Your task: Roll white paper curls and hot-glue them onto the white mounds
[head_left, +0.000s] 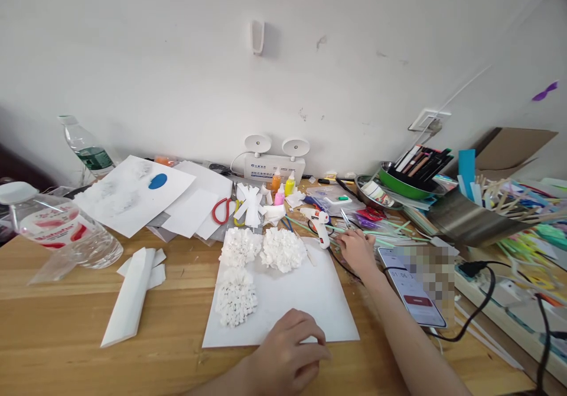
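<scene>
Fingers of the right hand (357,248) curl over loose green sticks (394,229) at centre right, grip unclear, while the left hand (290,349), curled, pins the white sheet (310,301) bearing three stemless paper flowers (282,249).

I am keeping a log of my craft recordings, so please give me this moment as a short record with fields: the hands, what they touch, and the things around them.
Surface: wooden table
Left hand: rests on the near edge of the white sheet
Right hand: among the thin green sticks, beside the glue gun; grip unclear
On the sheet: three white paper flowers
By the right forearm: phone, screen lit
Behind the sheet: red-handled scissors, small paint bottles
Left side: two water bottles
</scene>
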Available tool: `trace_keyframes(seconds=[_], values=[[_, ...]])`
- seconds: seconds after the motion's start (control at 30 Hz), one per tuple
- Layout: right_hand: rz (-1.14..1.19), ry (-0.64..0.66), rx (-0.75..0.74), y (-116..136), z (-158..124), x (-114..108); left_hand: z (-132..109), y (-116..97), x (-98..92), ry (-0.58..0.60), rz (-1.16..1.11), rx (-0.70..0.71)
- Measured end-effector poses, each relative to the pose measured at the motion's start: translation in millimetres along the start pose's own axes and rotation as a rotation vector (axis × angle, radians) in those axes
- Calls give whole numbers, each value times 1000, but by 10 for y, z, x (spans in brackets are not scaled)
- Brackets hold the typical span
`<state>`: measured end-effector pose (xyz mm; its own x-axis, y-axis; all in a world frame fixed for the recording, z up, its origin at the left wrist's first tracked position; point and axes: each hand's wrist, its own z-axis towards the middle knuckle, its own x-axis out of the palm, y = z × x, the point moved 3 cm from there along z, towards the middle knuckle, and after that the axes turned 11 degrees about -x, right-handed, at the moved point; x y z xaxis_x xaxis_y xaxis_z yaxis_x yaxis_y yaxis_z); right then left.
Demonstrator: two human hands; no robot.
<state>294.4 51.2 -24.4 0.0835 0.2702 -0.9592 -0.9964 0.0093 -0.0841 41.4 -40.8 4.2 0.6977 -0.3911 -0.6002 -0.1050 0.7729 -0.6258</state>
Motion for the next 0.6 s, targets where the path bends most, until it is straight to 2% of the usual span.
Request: trace_keyframes(seconds=[0.23, 0.43, 0.6], values=[[54, -105, 67, -118, 84, -56, -2, 16, 16, 13, -5, -10], [144, -73, 30, -96, 280, 12, -18, 32, 43, 20, -9, -6], [229, -66, 41, -24, 353, 0, 50, 83, 27, -87, -76, -117]])
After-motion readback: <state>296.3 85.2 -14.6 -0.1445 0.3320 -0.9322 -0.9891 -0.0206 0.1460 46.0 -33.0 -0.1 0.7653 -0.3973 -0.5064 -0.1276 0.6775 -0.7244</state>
